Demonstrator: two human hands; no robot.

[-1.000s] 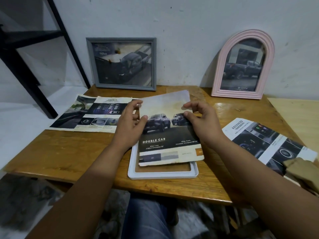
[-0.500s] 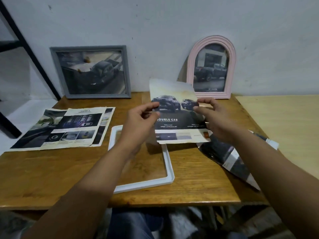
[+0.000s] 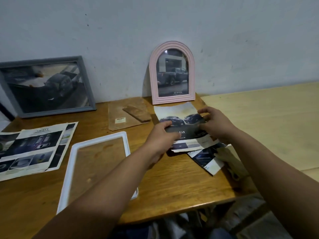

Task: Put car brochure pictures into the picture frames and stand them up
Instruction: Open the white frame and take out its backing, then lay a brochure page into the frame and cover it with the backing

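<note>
Both hands' grip (image 3: pixel 188 130) on brochure page (image 3: pixel 183 118) lettered "CAB"; pink frame (image 3: pixel 171 99) print "TOYOTA"

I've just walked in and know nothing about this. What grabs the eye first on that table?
Right of centre, the left hand and the right hand grip a car brochure page with two dark trucks just above the wooden table. Behind it, a pink arched picture frame holding a truck picture stands against the wall. An empty white rectangular frame lies flat, front left.
</note>
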